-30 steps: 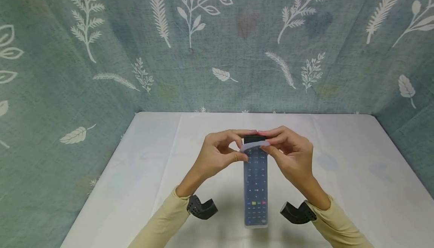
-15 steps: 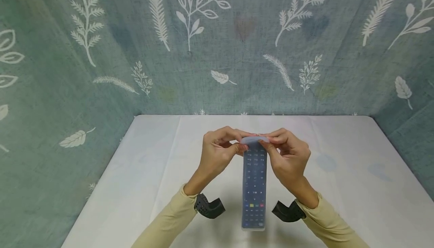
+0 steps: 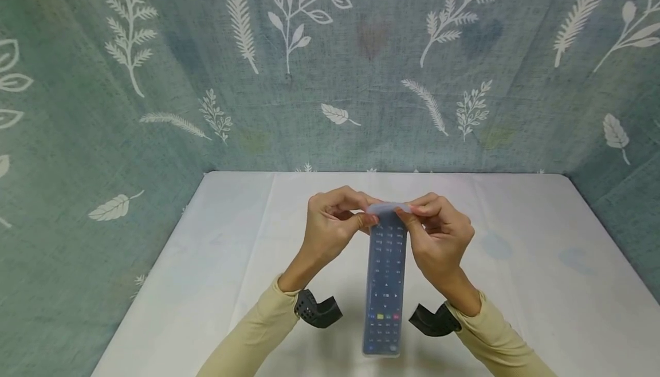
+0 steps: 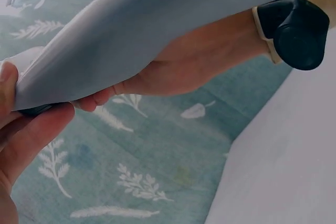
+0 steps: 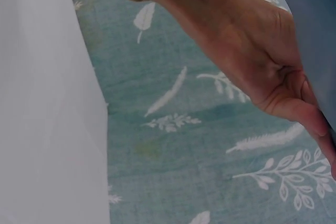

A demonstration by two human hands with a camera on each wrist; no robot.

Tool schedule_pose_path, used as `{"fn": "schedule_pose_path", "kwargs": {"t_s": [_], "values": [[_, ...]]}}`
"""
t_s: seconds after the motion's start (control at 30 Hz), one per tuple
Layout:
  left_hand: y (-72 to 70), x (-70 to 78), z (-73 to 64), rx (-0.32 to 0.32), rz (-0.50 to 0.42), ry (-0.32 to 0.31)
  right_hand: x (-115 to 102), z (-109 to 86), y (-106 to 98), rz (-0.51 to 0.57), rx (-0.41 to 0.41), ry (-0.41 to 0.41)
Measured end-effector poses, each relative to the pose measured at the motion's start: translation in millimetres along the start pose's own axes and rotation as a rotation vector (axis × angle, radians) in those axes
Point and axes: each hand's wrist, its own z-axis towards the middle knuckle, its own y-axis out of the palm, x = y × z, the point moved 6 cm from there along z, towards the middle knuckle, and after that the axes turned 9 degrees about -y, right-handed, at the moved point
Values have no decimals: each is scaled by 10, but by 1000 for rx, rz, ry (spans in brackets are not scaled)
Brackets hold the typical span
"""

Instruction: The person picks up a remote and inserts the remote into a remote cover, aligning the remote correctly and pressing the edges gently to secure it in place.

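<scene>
A dark remote control (image 3: 385,279) with rows of small buttons sits inside a translucent silicone cover (image 3: 382,355), held above the table. The cover's pale top end lies over the remote's upper edge. My left hand (image 3: 334,225) pinches the top left corner, thumb on the front and fingers behind. At the top right corner my right hand (image 3: 440,234) pinches in the same way. From below, in the left wrist view, the smooth cover (image 4: 121,30) spans the frame, with a dark bit of the remote (image 4: 39,109) showing near the fingertips.
A white cloth-covered table (image 3: 206,285) lies beneath. Behind and beside it hangs a green leaf-patterned curtain (image 3: 289,125). Black camera mounts (image 3: 318,310) are strapped at both wrists.
The cover's top rim has been pulled up over the remote's dark top end, which was bare one second ago. The remote's lower end has swung slightly left.
</scene>
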Motion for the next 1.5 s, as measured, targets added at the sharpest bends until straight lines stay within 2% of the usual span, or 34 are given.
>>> {"fn": "schedule_pose_path", "kwargs": {"t_s": [0.17, 0.23, 0.33, 0.4, 0.5, 0.6, 0.7, 0.8, 0.97, 1.07, 1.2, 1.3, 1.4, 1.5], "values": [[2, 43, 10, -3, 3, 31, -2, 48, 12, 64, 4, -26], [-1, 59, 18, -9, 5, 56, 11, 77, 23, 102, -36, -21], [-13, 58, 20, -13, 2, 77, 43, 118, 42, 114, -153, 36], [-23, 36, 13, -6, 5, 74, 68, 130, 44, 61, -246, 100], [-33, -20, -9, 22, 22, 48, 89, 126, 28, -97, -355, 160], [-41, -79, -43, 65, 47, 17, 55, 111, 38, -248, -425, 135], [-38, -119, -83, 101, 66, -7, -6, 85, 87, -284, -479, 93], [-29, -138, -132, 122, 79, -27, -35, 60, 134, -231, -517, 88], [-3, -152, -229, 135, 125, -37, 34, -8, 109, -145, -522, 137], [3, -169, -274, 119, 133, -26, 94, -69, 69, -69, -520, 210], [-17, -217, -318, 68, 49, -40, 137, -136, 28, 113, -484, 331], [-22, -268, -339, 28, -33, -97, 147, -158, 4, 265, -444, 410], [-9, -355, -364, -20, -76, -209, 154, -164, -6, 383, -417, 466], [22, -441, -398, -70, -106, -325, 169, -183, -11, 430, -409, 510]]}}
